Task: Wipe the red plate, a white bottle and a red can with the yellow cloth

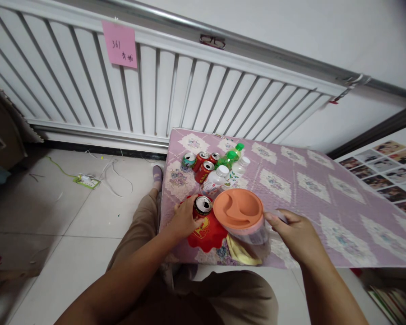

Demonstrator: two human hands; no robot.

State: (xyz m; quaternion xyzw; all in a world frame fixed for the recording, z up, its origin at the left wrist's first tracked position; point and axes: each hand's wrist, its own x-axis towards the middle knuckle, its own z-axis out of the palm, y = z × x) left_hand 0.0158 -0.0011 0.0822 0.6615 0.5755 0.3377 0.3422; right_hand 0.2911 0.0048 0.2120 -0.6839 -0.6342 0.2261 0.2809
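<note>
My left hand [183,217] is wrapped round a red drink can [203,205] with an opened top, over a red scalloped mat [206,237]. In my right hand [296,230] is the handle of a clear plastic pitcher [257,235] with an orange lid [238,208]. The pitcher is close to the can on its right side, its lid facing me. A yellow cloth [242,253] lies below the pitcher at the near edge. Behind the can stands a white bottle [214,180].
Several red cans [205,171], a teal can [188,161] and green-capped bottles [227,160] stand at the back left of the padded purple surface [311,183]. A white radiator [176,90] runs behind it. On the floor lies a green power strip [87,181] with cables.
</note>
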